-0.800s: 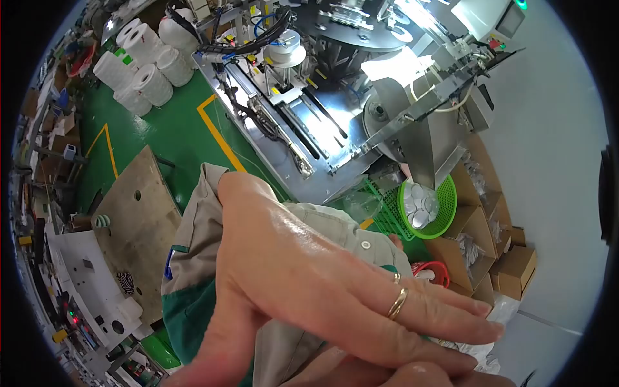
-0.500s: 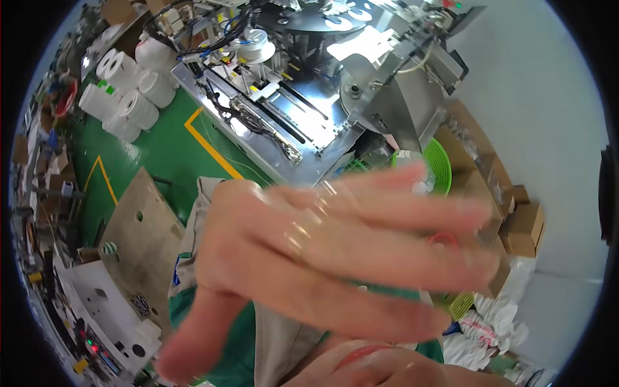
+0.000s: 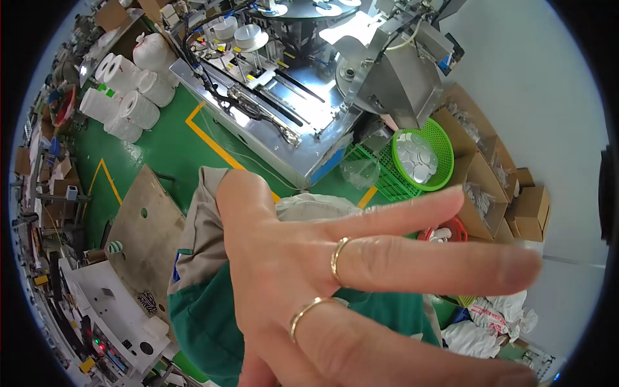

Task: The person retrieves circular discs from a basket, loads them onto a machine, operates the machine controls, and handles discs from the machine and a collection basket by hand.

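My left hand (image 3: 284, 271) is raised close to the camera, its back towards me and its fingers spread to the right. Nothing is in it. Two of its fingers wear gold-coloured rings. The thumb is partly cut off at the bottom edge. Behind the hand are a beige sleeve (image 3: 207, 209) and green clothing (image 3: 205, 322). My right hand is not in view.
A metal machine (image 3: 258, 122) stands ahead. At its right are a green basket (image 3: 445, 155) of round pieces, a red basket (image 3: 459, 227) and cardboard boxes (image 3: 529, 209). White rolls (image 3: 138, 109) stand on the green floor at the left, beyond a worn board (image 3: 145, 226).
My left hand has come away from the skin seen at the bottom edge, and its fingers have spread. That other skin is gone from view. The machine appears higher in view, and the green basket shows again.
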Demonstrator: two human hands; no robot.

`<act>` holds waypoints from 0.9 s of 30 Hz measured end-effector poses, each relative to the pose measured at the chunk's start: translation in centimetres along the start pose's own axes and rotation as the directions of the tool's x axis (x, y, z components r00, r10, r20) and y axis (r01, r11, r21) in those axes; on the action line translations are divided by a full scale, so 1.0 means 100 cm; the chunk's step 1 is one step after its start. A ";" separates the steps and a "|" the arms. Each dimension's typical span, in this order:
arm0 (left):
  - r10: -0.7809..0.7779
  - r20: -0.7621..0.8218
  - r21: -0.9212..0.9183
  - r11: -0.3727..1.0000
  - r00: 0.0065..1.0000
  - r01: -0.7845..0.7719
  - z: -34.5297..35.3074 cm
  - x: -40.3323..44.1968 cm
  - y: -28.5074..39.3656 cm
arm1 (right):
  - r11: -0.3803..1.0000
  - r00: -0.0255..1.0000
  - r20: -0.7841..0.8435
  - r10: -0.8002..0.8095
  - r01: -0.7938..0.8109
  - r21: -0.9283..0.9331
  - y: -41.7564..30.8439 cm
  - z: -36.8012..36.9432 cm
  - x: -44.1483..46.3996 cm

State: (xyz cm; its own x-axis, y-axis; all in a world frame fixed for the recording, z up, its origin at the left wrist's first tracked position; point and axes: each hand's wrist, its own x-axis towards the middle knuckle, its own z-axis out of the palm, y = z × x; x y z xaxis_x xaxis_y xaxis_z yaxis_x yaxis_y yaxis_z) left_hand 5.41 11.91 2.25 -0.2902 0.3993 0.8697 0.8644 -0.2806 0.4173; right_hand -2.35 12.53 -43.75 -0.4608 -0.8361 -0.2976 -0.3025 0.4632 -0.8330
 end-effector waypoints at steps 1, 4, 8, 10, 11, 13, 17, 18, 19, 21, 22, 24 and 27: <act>0.004 -0.015 0.002 1.000 1.000 -0.004 0.002 -0.001 0.000 | 1.000 1.000 -0.003 0.005 -0.005 0.002 0.001 -0.001 -0.002; -0.003 -0.047 0.002 1.000 0.999 0.003 0.002 -0.002 -0.003 | 1.000 1.000 -0.011 0.022 -0.022 0.017 0.013 -0.007 -0.013; -0.001 -0.107 0.001 1.000 0.994 0.001 0.005 -0.002 -0.002 | 0.995 0.993 -0.065 0.096 -0.094 0.033 0.062 -0.030 -0.045; -0.002 -0.139 0.002 1.000 0.990 0.002 0.005 -0.003 -0.001 | 0.985 0.979 -0.109 0.174 -0.172 0.029 0.112 -0.045 -0.075; -0.003 -0.156 0.002 1.000 0.988 0.004 0.006 -0.003 -0.001 | 0.973 0.964 -0.135 0.231 -0.230 0.022 0.144 -0.054 -0.095; 0.004 -0.201 0.002 1.000 0.980 -0.004 0.003 -0.002 -0.001 | 0.935 0.915 -0.200 0.350 -0.354 0.019 0.202 -0.067 -0.143; 0.002 -0.398 0.008 1.000 0.917 0.002 -0.006 0.004 0.003 | 0.809 0.744 -0.378 0.552 -0.587 0.027 0.388 -0.065 -0.275; -0.014 -0.434 -0.012 1.000 0.901 0.009 -0.010 0.004 0.006 | 0.776 0.686 -0.427 0.589 -0.627 0.063 0.415 -0.062 -0.308; -0.050 -0.415 -0.052 0.998 0.909 0.031 -0.015 0.002 0.009 | 0.755 0.631 -0.473 0.614 -0.644 0.122 0.401 -0.066 -0.332; -0.030 -0.105 -0.218 0.976 0.994 0.007 -0.049 -0.007 0.005 | 0.636 0.488 -0.408 0.772 -0.564 0.527 0.345 -0.075 -0.338; -0.019 0.054 -0.295 0.955 0.998 0.034 -0.066 -0.010 0.002 | 0.538 0.408 -0.367 0.836 -0.479 0.693 0.303 -0.083 -0.339; 0.068 0.231 -0.397 0.917 0.971 0.030 -0.078 0.001 -0.040 | 0.717 0.455 -0.557 0.695 -0.501 0.485 0.313 -0.083 -0.344; 0.202 0.371 -0.592 0.803 0.906 0.064 -0.062 0.022 -0.106 | 0.727 0.253 -0.704 0.664 -0.439 0.528 0.281 -0.074 -0.344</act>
State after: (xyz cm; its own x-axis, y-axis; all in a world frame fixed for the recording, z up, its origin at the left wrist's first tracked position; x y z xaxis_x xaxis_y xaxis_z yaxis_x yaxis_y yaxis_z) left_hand -6.99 10.33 1.40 0.0636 0.6291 0.7747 0.4326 -0.7169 0.5467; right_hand -1.19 56.50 -53.47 -0.9044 0.3030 -0.3003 0.4232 0.5482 -0.7214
